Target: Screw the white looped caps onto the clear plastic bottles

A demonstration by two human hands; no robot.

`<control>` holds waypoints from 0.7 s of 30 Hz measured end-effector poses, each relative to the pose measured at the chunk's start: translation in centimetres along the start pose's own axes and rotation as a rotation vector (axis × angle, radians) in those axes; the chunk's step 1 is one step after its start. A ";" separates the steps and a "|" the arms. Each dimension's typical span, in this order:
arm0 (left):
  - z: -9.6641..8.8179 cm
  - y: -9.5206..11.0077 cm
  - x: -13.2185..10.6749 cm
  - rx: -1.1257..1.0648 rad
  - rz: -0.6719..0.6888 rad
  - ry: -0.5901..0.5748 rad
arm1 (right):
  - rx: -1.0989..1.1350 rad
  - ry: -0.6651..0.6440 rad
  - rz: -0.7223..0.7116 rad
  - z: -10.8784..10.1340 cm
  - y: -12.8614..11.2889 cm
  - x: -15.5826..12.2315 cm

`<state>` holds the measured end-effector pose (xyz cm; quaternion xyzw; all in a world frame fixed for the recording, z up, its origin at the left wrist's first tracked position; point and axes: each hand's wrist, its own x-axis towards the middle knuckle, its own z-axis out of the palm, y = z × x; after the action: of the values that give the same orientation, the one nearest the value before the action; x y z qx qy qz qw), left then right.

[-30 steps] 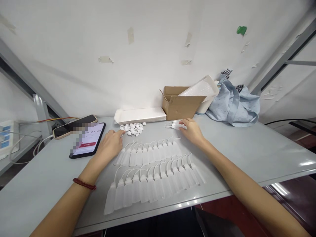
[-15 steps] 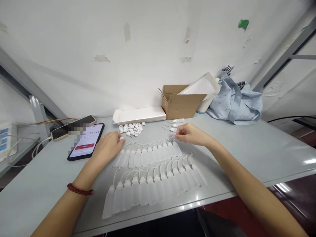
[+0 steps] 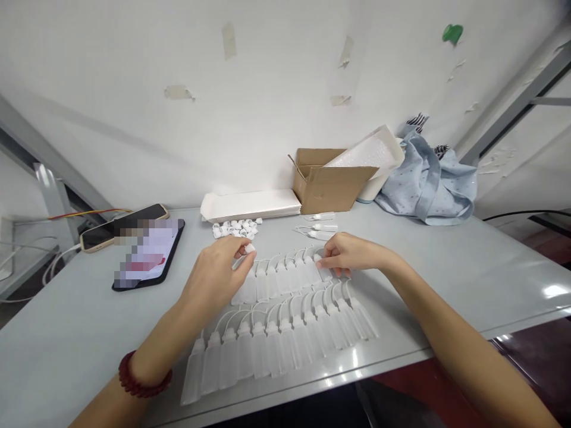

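My left hand (image 3: 218, 267) pinches a small white cap (image 3: 250, 248) between thumb and fingers, above the left end of the back row of bottles. My right hand (image 3: 350, 252) has its fingers closed at the neck of the rightmost translucent plastic bottle (image 3: 324, 272) in that row; the grip is partly hidden. Nearer the table edge lies a second row of similar bottles (image 3: 259, 353), each with a thin curved tube at its top. A pile of loose white caps (image 3: 236, 228) lies beyond my left hand.
Several capped bottles (image 3: 323, 227) lie behind my right hand. At the wall are a flat white stack (image 3: 252, 205), an open cardboard box (image 3: 334, 189) and a light blue cloth bag (image 3: 428, 184). Two phones, one black-edged (image 3: 172, 255) and one cabled (image 3: 96, 236), lie left.
My left hand has moved right, away from the cap pile, carrying a cap. My right hand has come down onto the rightmost bottle of the back row. The view has shifted slightly.
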<state>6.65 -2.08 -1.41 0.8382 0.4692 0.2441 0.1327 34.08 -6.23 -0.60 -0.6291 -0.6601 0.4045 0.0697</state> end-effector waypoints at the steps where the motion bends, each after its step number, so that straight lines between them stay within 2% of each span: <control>1: 0.0 0.1 -0.1 -0.001 0.013 0.005 | 0.000 0.011 0.003 0.0 0.0 0.0; 15: 0.2 0.3 -0.3 0.001 0.046 0.034 | -0.109 0.291 0.054 -0.5 1.8 1.2; 21: 0.2 0.2 -0.3 -0.033 0.041 0.026 | -0.096 0.369 0.033 -0.3 1.6 1.4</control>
<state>6.76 -2.39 -1.60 0.8423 0.4493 0.2653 0.1354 35.22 -5.05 -1.96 -0.7061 -0.6442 0.2513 0.1527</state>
